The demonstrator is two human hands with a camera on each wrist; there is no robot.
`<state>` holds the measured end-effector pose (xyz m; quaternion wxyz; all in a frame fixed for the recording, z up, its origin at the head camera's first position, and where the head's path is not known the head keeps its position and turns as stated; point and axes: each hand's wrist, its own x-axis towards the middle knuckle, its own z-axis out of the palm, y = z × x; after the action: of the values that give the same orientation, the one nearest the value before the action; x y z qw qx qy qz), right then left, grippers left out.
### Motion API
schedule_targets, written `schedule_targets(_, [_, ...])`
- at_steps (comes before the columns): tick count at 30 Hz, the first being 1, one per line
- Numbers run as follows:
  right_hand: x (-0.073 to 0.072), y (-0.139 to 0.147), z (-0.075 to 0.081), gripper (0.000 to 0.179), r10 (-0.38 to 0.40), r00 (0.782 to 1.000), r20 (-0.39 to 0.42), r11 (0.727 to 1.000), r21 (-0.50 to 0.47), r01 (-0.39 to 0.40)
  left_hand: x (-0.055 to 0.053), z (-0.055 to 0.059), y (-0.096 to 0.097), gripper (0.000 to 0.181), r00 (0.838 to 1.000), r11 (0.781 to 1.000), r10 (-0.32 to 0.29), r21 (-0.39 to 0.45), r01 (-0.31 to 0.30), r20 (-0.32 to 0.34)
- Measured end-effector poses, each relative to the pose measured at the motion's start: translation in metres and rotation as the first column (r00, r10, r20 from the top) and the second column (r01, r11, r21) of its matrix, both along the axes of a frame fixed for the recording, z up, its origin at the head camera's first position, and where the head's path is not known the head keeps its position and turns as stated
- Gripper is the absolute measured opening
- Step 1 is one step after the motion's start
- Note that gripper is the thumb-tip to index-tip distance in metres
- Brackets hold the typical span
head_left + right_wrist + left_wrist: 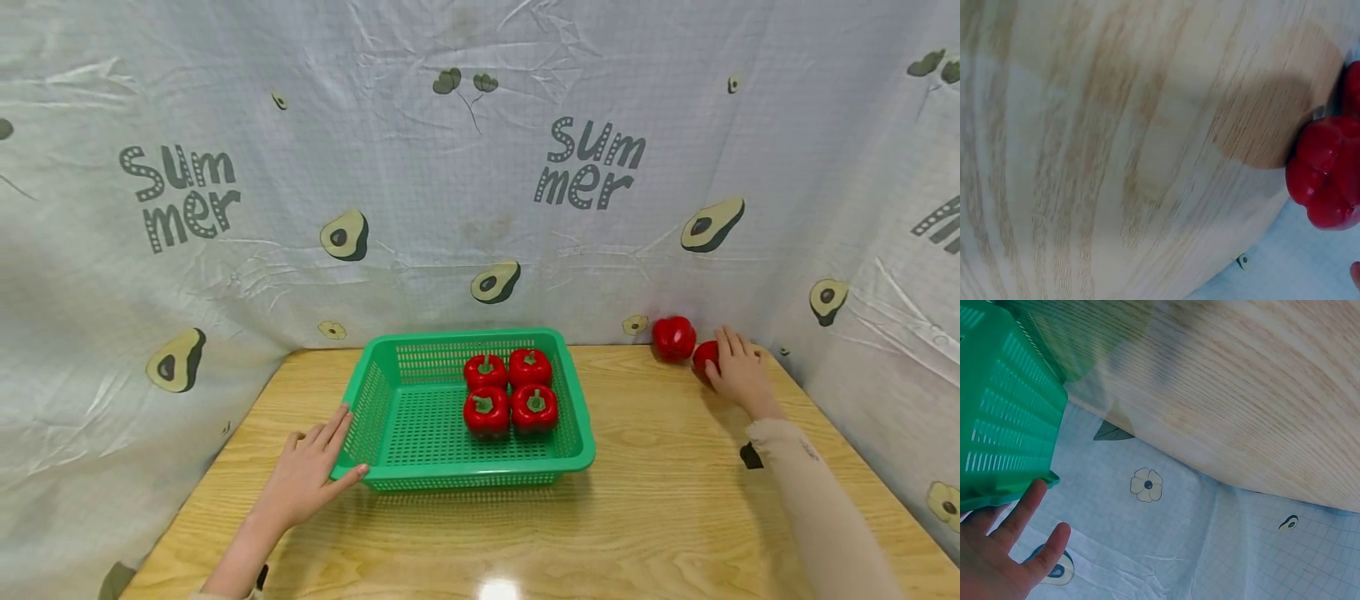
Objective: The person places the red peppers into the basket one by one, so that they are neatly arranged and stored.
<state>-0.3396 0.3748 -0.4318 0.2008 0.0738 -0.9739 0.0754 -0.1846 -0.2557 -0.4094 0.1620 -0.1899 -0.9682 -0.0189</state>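
Observation:
A green plastic basket (pixel 480 469) holds several red bell peppers (pixel 536 408) with green stems, grouped in its right half. My left hand (pixel 306 473) rests on the basket's left rim with fingers spread and straight, as the left wrist view also shows. At the far right, my right hand (pixel 738 373) reaches over a red bell pepper (pixel 705 358) and partly covers it. In the right wrist view that pepper (pixel 1325 172) lies at the right edge, with one fingertip (pixel 1355 273) below and apart from it. Another red bell pepper (pixel 673 338) lies just left of it.
The basket stands on a wooden table (pixel 645 500), near its back edge. A pale cloth (pixel 420 250) printed with avocados, flowers and "summer" lettering hangs behind the table and along both sides.

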Motion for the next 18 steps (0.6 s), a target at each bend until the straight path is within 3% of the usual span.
schedule_targets(7, [0.0005, 0.0018, 0.0006, 0.058, -0.02, 0.991, 0.129, 1.0, 0.017, 0.018, 0.0001, 0.001, 0.0009, 0.077, 1.0, 1.0, 0.003, 0.008, -0.003, 0.013])
schedule_targets(13, [-0.0017, 0.0083, -0.0062, 0.056, -0.008, 0.99, 0.138, 0.999, 0.054, 0.0, 0.0, 0.0017, 0.001, 0.077, 1.0, 1.0, 0.008, 0.016, -0.008, 0.025])
schedule_targets(18, [-0.0011, 0.0038, -0.0005, 0.052, -0.006, 0.99, 0.143, 0.997, 0.077, -0.005, 0.0003, 0.0014, 0.0003, 0.077, 1.0, 1.0, 0.006, 0.016, -0.006, 0.019])
